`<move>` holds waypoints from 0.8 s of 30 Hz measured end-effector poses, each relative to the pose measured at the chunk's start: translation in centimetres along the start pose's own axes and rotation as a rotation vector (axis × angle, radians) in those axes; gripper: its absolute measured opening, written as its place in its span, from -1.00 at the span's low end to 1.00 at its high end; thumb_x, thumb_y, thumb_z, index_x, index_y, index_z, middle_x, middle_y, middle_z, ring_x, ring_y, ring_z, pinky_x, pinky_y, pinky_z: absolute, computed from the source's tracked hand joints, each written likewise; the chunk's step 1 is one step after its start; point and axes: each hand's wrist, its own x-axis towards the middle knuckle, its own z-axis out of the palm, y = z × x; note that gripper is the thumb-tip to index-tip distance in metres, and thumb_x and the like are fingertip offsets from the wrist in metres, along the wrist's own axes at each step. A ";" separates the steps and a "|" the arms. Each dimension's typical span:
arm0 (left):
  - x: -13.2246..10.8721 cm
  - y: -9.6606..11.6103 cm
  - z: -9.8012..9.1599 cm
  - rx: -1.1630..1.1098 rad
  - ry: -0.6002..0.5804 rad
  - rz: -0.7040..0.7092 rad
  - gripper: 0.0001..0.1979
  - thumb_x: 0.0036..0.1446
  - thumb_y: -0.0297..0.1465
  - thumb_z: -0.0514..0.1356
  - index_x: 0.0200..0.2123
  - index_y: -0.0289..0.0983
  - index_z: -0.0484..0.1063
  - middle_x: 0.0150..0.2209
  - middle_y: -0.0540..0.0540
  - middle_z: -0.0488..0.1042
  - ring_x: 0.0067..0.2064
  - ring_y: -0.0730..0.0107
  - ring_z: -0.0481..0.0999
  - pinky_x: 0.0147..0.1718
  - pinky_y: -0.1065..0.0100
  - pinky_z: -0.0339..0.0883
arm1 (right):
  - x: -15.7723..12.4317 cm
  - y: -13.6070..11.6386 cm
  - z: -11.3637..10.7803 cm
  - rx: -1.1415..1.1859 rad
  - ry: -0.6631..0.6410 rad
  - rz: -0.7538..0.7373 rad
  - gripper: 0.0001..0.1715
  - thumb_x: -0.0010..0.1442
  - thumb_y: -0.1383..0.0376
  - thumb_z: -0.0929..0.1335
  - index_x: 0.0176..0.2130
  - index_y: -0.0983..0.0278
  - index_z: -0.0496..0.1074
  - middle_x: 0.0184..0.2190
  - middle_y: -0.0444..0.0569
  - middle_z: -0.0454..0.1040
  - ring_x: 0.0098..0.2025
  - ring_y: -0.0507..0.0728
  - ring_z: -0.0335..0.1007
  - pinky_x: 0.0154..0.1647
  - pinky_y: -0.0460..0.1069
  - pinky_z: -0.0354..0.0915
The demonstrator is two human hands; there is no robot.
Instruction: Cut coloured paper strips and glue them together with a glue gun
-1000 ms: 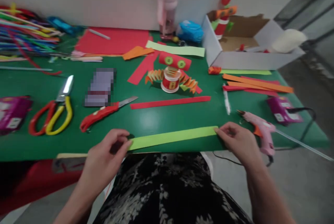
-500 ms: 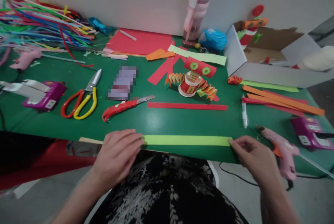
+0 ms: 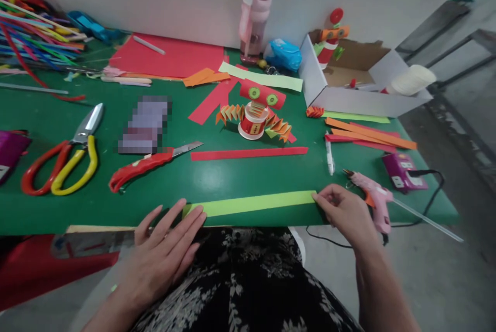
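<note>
A light green paper strip point(image 3: 253, 205) lies near the front edge of the green table, its right end a little higher in view. My left hand point(image 3: 166, 247) rests flat with its fingers spread, the fingertips on the strip's left end. At the other end, my right hand point(image 3: 344, 213) pinches the strip between thumb and forefinger. Just beyond it lies a narrow red paper strip point(image 3: 250, 154). Behind that stands a paper-cup figure point(image 3: 252, 124) with a red roll head, green eyes and folded orange paper arms.
Left are scissors point(image 3: 77, 151), a red utility knife point(image 3: 143, 168) with its blade out, and a blurred-out rectangle point(image 3: 146, 124). A pink glue gun point(image 3: 374, 195) lies right, near a pen point(image 3: 329, 156) and orange strips point(image 3: 372, 133). Behind stand a pink bottle point(image 3: 258, 12) and white box point(image 3: 318, 89).
The view has swung right, so the table's things sit further left. My left hand's fingers have spread apart. The green strip now slants slightly, still pinched by my right hand.
</note>
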 end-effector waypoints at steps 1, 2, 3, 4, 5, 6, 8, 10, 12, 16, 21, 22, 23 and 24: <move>0.0 0.0 0.0 -0.016 -0.001 -0.003 -0.51 0.31 -0.34 0.10 0.29 -0.11 0.24 0.08 -0.02 0.57 0.36 0.24 0.21 0.37 0.10 -0.12 | 0.0 0.2 0.0 -0.018 0.037 -0.011 -0.46 -0.02 -0.18 0.36 -0.55 0.22 0.33 -0.66 -0.11 0.39 -0.64 0.06 0.26 -0.61 -0.04 0.17; 0.0 -0.1 0.0 -0.031 -0.004 -0.009 -0.51 0.31 -0.33 0.10 0.29 -0.10 0.24 0.09 -0.03 0.56 0.35 0.22 0.22 0.37 0.10 -0.11 | 0.0 0.4 0.0 -0.036 0.099 -0.028 -0.48 0.00 -0.16 0.35 -0.54 0.21 0.32 -0.65 -0.10 0.39 -0.63 0.07 0.27 -0.60 -0.04 0.19; -0.1 -0.1 0.0 -0.043 -0.005 -0.020 -0.52 0.31 -0.33 0.10 0.28 -0.09 0.25 0.10 -0.03 0.56 0.34 0.20 0.23 0.36 0.09 -0.10 | -0.2 0.6 0.1 -0.055 0.188 -0.055 -0.51 0.04 -0.14 0.34 -0.53 0.21 0.32 -0.65 -0.10 0.40 -0.62 0.08 0.28 -0.58 -0.03 0.20; -0.2 -0.2 0.0 -0.054 -0.006 -0.034 -0.52 0.30 -0.32 0.10 0.28 -0.08 0.26 0.10 -0.04 0.55 0.33 0.18 0.25 0.36 0.08 -0.08 | -0.6 0.6 0.2 -0.075 0.301 -0.098 -0.54 0.09 -0.10 0.33 -0.51 0.22 0.33 -0.63 -0.09 0.41 -0.60 0.08 0.29 -0.56 -0.03 0.23; -0.3 -0.2 0.1 -0.061 -0.010 -0.051 -0.51 0.30 -0.31 0.11 0.28 -0.07 0.26 0.10 -0.04 0.55 0.32 0.16 0.26 0.35 0.07 -0.06 | -1.2 0.5 0.4 -0.095 0.425 -0.160 -0.58 0.15 -0.05 0.31 -0.49 0.22 0.34 -0.60 -0.08 0.43 -0.57 0.09 0.32 -0.53 -0.02 0.26; -0.3 -0.3 0.1 -0.061 -0.005 -0.071 -0.50 0.29 -0.30 0.11 0.29 -0.06 0.24 0.10 -0.05 0.55 0.31 0.14 0.27 0.35 0.06 -0.04 | -1.9 0.2 0.8 -0.111 0.533 -0.249 -0.63 0.22 0.03 0.28 -0.45 0.23 0.36 -0.57 -0.06 0.46 -0.53 0.09 0.35 -0.48 -0.02 0.30; -0.4 -0.6 0.0 -0.024 -0.007 -0.042 -0.45 0.28 -0.31 0.12 0.33 -0.10 0.19 0.08 -0.09 0.56 0.27 0.11 0.32 0.33 0.06 -0.01 | -3.5 -0.7 1.7 -0.117 0.621 -0.500 -0.71 0.33 0.22 0.22 -0.35 0.25 0.42 -0.46 -0.02 0.53 -0.41 0.10 0.44 -0.36 -0.01 0.36; -0.3 -1.0 -0.1 0.054 -0.017 0.070 -0.39 0.25 -0.34 0.14 0.35 -0.20 0.14 0.06 -0.15 0.57 0.20 0.07 0.38 0.31 0.08 0.02 | -4.9 -2.1 2.9 -0.075 0.435 -0.817 -0.69 0.37 0.36 0.16 -0.19 0.26 0.46 -0.33 -0.01 0.60 -0.28 0.08 0.50 -0.22 -0.01 0.41; -0.1 -1.3 -0.1 0.127 -0.030 0.183 -0.34 0.22 -0.37 0.17 0.36 -0.30 0.11 0.03 -0.20 0.58 0.11 0.04 0.43 0.26 0.09 0.06 | -5.6 -3.7 4.4 -0.052 0.089 -1.086 -0.63 0.41 0.32 0.13 0.01 0.28 0.43 -0.13 0.01 0.62 -0.09 0.08 0.52 -0.03 -0.01 0.42; 0.0 -1.8 0.3 0.154 -0.015 0.211 -0.31 0.22 -0.37 0.16 0.38 -0.30 0.05 -0.04 -0.23 0.61 -0.01 0.01 0.48 0.14 0.09 0.14 | -5.4 -6.4 7.0 -0.216 -0.373 -1.319 -0.44 0.47 0.11 0.08 0.23 0.37 0.30 0.22 0.04 0.41 0.30 0.05 0.24 0.34 -0.01 0.15; -0.5 -1.9 1.2 0.151 0.019 0.159 -0.32 0.20 -0.29 0.14 0.37 -0.22 0.09 -0.01 -0.18 0.60 -0.07 0.02 0.52 0.07 0.09 0.20 | -5.5 -7.3 8.8 -0.463 -0.373 -1.289 -0.24 0.41 -0.06 0.15 0.31 0.42 0.19 0.38 0.11 0.16 0.43 0.13 -0.01 0.46 0.07 -0.09; -0.6 -1.9 1.3 0.153 0.031 0.150 -0.32 0.19 -0.28 0.14 0.37 -0.21 0.10 -0.01 -0.17 0.61 -0.07 0.01 0.52 0.07 0.07 0.21 | -5.6 -7.2 8.9 -0.486 -0.349 -1.274 -0.22 0.40 -0.08 0.14 0.32 0.43 0.18 0.39 0.10 0.13 0.43 0.14 -0.02 0.46 0.08 -0.11; -0.7 -1.9 1.4 0.149 0.044 0.149 -0.32 0.18 -0.27 0.14 0.36 -0.20 0.12 -0.02 -0.15 0.61 -0.07 0.01 0.52 0.07 0.06 0.22 | -5.8 -7.1 9.0 -0.504 -0.330 -1.261 -0.20 0.40 -0.09 0.12 0.33 0.43 0.17 0.39 0.09 0.12 0.43 0.15 -0.02 0.47 0.09 -0.13; -0.8 -1.9 1.5 0.142 0.049 0.142 -0.32 0.17 -0.27 0.15 0.36 -0.17 0.12 -0.02 -0.13 0.61 -0.07 0.01 0.52 0.08 0.06 0.23 | -5.9 -7.0 9.0 -0.519 -0.314 -1.250 -0.19 0.40 -0.10 0.11 0.33 0.43 0.16 0.40 0.08 0.11 0.43 0.16 -0.02 0.47 0.09 -0.15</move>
